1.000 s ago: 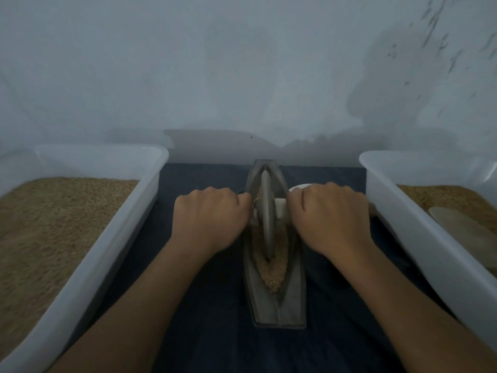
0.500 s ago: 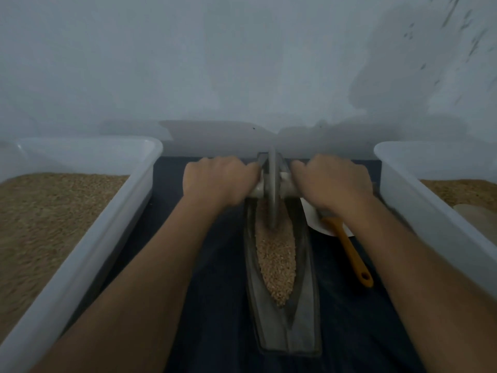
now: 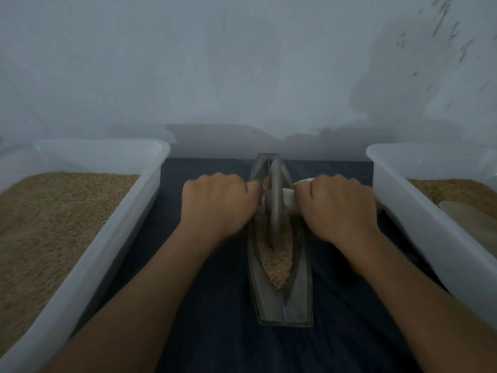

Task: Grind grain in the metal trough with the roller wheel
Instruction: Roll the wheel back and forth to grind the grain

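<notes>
White plastic tubs (image 3: 88, 246) of grain flank me at nine and three o'clock, and between them, on the dark cloth, the metal trough (image 3: 282, 297) runs toward twelve, its grain (image 3: 278, 262) looking mostly whole, so I judge much grinding is left. My left hand (image 3: 217, 205) and right hand (image 3: 340, 208) are each curled tight around the pale axle of the roller wheel (image 3: 274, 203), which stands upright in the trough's far half. I can read no brand or writing anywhere.

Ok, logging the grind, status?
Left hand and right hand grip the axle. Roller wheel upright in trough, on grain. Nothing blocking.
</notes>
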`<state>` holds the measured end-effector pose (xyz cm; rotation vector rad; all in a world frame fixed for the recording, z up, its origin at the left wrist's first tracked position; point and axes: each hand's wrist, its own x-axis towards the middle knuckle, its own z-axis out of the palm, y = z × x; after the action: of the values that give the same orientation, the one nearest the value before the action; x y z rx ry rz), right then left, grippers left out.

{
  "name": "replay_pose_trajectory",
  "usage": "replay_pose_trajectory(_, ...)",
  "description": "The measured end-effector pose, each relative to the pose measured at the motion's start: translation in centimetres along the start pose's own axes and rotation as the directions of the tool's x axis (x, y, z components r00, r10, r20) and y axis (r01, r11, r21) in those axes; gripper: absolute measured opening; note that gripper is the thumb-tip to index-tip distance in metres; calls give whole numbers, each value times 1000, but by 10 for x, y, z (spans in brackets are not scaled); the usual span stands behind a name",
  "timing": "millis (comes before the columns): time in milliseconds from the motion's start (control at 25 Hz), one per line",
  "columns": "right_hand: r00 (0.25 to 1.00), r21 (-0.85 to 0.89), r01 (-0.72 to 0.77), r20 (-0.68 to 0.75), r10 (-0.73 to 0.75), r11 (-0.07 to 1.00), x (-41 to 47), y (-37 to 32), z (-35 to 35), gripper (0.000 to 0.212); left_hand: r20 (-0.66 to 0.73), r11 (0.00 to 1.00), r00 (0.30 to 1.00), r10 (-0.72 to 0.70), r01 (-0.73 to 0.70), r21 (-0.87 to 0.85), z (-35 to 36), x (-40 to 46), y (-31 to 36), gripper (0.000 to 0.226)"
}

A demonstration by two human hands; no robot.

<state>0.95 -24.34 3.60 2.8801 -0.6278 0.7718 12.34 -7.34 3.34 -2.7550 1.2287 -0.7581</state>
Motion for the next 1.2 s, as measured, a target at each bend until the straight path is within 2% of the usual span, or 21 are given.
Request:
replay_pose_trajectory(40,995,-25,-40,88,42,999,20,3,5,56,122,997,991,-59,64,-44,3,19,-5,57)
replay_pose_trajectory(120,951,-26,-48,306,54,998,62,7,12,47,316,972,940,-126,181,-152,10,54,-16,65)
replay_pose_trajectory(200,877,-7,65,477,-54,998,92,5,15,31,391,969,915,-99,177,-170,12,76,-22,61)
replay_pose_trajectory(240,846,35,74,527,-81,997,101,4,15,30,409,971,909,-81,164,-171,13,81,-22,58)
replay_pose_trajectory(320,829,53,71,552,-89,996,104,5,14,25,386,976,918,-92,159,-146,14,80,-21,59)
replay_pose_trajectory(360,874,2,102,478,-91,995,94,4,10,27,370,974,924,-97,165,-157,14,73,-20,61)
replay_pose_trajectory(440,978,-84,113,183,-97,990,63,3,8,38,308,983,945,-107,148,-112,15,48,-16,45)
replay_pose_trajectory(480,990,-112,128,67,-121,985,42,1,8,37,231,992,969,-86,105,-74,13,31,-13,34)
replay_pose_trajectory(520,994,-125,113,1,-114,986,22,-1,4,36,89,998,995,-36,41,-51,11,13,-8,26)
replay_pose_trajectory(560,995,-84,83,-44,-87,993,2,-4,-1,40,-10,1000,1000,20,-20,-24,6,-4,-3,20)
replay_pose_trajectory(600,995,-24,63,-77,-65,998,-15,-5,-5,43,-88,999,996,29,-31,-17,1,-21,3,24)
replay_pose_trajectory(680,986,76,62,-160,-49,995,-38,-4,-11,46,-193,997,981,-29,14,-80,-9,-37,10,35)
replay_pose_trajectory(760,976,119,58,-214,-31,991,-47,-1,-11,46,-212,993,975,-68,46,-106,-13,-43,11,37)
replay_pose_trajectory(800,979,122,51,-201,-26,991,-46,0,-10,47,-217,998,976,-25,11,-65,-14,-43,11,35)
replay_pose_trajectory(880,992,73,18,-128,-9,997,-34,2,-4,49,-160,993,981,111,-101,66,-8,-30,7,32)
replay_pose_trajectory(920,996,20,15,-90,-13,1000,-21,2,0,49,-103,993,989,107,-102,56,-4,-18,5,31)
replay_pose_trajectory(960,999,-35,22,-36,-24,999,-6,4,5,50,-29,997,998,60,-58,43,-1,-3,1,32)
replay_pose_trajectory(1040,991,-38,-13,136,18,999,36,8,12,51,176,994,982,-73,86,-65,7,36,-12,62)
replay_pose_trajectory(1080,967,-9,-38,251,39,999,55,9,12,49,267,983,959,-95,134,-129,14,51,-17,69)
replay_pose_trajectory(1160,877,18,11,480,-19,1000,88,9,12,36,391,966,916,-92,177,-186,20,77,-23,65)
replay_pose_trajectory(1200,840,31,48,540,-57,998,97,8,13,27,428,958,900,-85,192,-214,21,83,-25,60)
